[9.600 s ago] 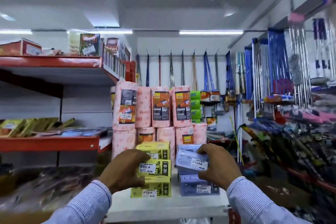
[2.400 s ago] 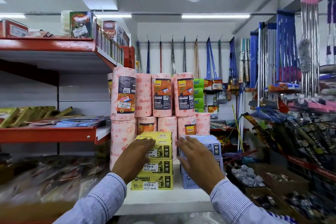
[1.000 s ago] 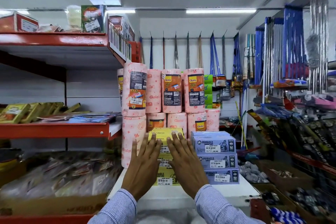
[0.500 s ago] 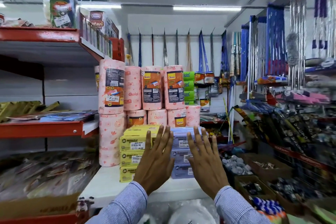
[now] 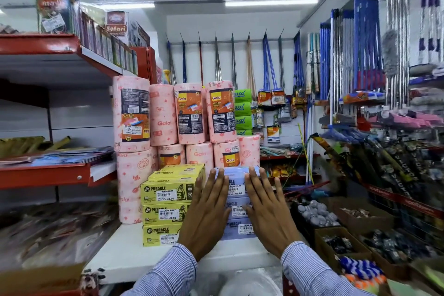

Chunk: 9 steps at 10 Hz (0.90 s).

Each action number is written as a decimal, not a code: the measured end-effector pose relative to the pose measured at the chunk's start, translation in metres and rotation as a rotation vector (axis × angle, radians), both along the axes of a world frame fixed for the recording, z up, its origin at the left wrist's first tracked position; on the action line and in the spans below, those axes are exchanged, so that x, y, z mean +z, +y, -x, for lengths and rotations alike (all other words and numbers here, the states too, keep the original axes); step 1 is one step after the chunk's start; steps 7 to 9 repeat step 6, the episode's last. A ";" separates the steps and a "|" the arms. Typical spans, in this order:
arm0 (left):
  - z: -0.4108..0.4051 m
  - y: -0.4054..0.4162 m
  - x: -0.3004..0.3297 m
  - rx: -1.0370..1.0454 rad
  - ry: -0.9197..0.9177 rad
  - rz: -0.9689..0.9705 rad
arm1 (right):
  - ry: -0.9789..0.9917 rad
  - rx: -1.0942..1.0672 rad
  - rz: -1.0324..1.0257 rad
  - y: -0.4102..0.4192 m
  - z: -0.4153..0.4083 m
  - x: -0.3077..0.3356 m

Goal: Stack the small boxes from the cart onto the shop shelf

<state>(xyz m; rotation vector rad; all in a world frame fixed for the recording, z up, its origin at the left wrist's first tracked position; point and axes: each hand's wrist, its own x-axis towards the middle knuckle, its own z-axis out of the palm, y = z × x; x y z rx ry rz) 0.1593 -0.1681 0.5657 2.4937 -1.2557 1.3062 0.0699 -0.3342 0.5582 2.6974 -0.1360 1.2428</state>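
Two stacks of small boxes stand side by side on the white shelf (image 5: 134, 252). The yellow stack (image 5: 165, 204) is three boxes high, with price labels facing me. To its right is the pale blue stack (image 5: 236, 190), also three high and largely covered by my hands. My left hand (image 5: 206, 214) lies flat with fingers spread against the blue stack's left front. My right hand (image 5: 266, 211) lies flat against its right front. Neither hand grips anything. The cart is out of sight.
Pink kitchen towel rolls (image 5: 168, 115) are stacked directly behind the boxes. Red shelves (image 5: 45, 173) run along the left with packets and papers. Brooms and mops (image 5: 355, 55) hang on the right, with bins of goods (image 5: 336, 230) low on the right.
Both hands shifted from the yellow stack across to the blue stack and now press flat on its front. The view has moved slightly closer.
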 end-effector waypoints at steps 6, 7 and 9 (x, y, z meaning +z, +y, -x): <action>0.001 0.003 -0.003 -0.022 -0.010 -0.010 | -0.037 0.019 -0.031 0.004 0.005 -0.003; 0.001 0.003 -0.003 -0.022 -0.010 -0.010 | -0.037 0.019 -0.031 0.004 0.005 -0.003; 0.001 0.003 -0.003 -0.022 -0.010 -0.010 | -0.037 0.019 -0.031 0.004 0.005 -0.003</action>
